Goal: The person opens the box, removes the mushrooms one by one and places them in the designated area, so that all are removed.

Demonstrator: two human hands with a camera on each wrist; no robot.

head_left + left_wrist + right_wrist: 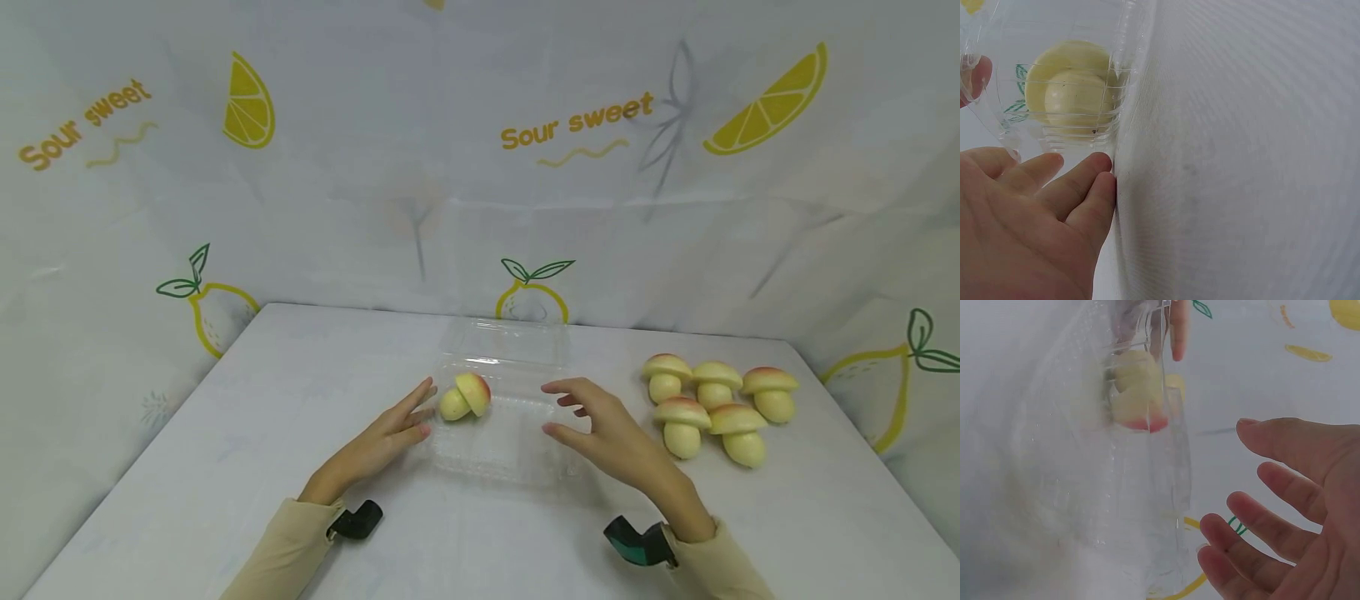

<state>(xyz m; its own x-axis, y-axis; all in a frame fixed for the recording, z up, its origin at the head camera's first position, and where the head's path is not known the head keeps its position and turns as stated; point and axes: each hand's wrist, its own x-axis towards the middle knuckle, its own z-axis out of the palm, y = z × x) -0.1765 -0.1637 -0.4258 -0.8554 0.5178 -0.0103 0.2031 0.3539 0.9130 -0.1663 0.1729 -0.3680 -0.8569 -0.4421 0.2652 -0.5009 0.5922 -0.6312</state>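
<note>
A clear plastic box (510,446) stands on the table in the head view, its lid (506,342) folded back behind it. One toy-like mushroom (465,397), pale yellow with a red-tinged cap, lies tilted in the box's left part. My left hand (381,443) is at the box's left side, fingers extended; in the left wrist view its fingertips (1102,161) are close to the wall, and contact is hard to tell. Over the right side hovers my right hand (618,437), fingers spread and slightly bent, holding nothing. The right wrist view shows a gap between that hand and the box.
Several similar mushrooms (682,425) stand grouped on the table to the right, beyond my right hand. A white cloth printed with lemons (528,302) hangs behind the table (300,375). Each wrist carries a small black camera mount (358,520).
</note>
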